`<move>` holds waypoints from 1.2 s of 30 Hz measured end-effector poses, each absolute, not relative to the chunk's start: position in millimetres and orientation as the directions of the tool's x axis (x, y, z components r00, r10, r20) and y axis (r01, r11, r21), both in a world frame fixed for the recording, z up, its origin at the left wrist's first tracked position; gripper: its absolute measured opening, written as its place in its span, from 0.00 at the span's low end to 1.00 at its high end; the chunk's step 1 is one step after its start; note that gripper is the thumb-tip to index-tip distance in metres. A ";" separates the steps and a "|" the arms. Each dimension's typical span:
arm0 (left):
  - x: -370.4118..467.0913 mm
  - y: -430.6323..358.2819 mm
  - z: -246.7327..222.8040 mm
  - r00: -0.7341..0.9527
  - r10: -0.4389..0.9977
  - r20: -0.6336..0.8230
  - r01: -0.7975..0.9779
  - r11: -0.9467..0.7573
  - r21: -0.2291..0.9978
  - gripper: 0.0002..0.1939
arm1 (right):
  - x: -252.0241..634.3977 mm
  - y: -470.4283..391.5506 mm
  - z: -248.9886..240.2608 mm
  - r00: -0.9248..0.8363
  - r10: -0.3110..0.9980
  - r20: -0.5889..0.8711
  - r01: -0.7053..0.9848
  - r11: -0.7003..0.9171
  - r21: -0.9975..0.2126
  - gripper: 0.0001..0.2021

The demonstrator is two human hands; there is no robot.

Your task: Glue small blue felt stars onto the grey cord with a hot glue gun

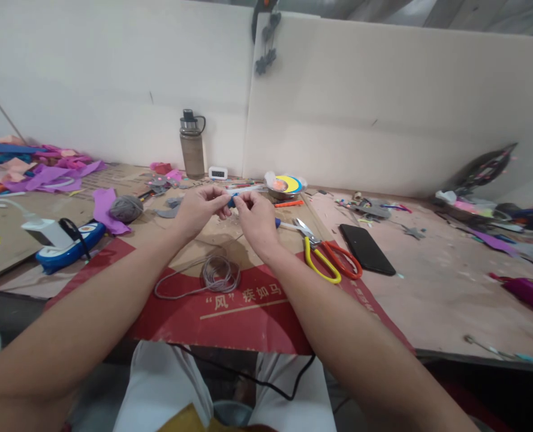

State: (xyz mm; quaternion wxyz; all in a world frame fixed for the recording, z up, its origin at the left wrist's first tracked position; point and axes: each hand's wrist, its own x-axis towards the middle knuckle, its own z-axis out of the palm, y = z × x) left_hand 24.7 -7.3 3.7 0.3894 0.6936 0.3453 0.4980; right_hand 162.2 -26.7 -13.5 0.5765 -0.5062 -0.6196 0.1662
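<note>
The left hand (203, 208) and right hand (258, 221) meet in from the desk's (437, 300) near edge, both pinching a blue bit (232, 201), apparently shaping it, the next move likely needing a steady grip.

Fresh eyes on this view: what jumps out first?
Likely the left hand and right hand, pinching a small blue piece near the picture's centre. Then the scissors with yellow and red handles, left of a black phone; and the red sheet with Chinese lettering, lower middle.

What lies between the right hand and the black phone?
In the head view, a thin blue-and-white tool and the scissors with yellow and red handles.
</note>
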 end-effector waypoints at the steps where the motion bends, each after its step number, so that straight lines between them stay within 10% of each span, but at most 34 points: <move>1: 24.5 -5.8 2.8 0.275 0.868 0.413 0.072 -0.447 0.892 0.10 | 162.4 -27.0 -13.2 0.177 0.818 0.548 0.430 0.437 -0.790 0.08; 36: 26.8 -8.0 3.9 0.206 0.886 0.416 0.048 -0.433 0.900 0.08 | 161.3 -27.2 -11.7 0.182 0.818 0.545 0.393 0.448 -0.803 0.05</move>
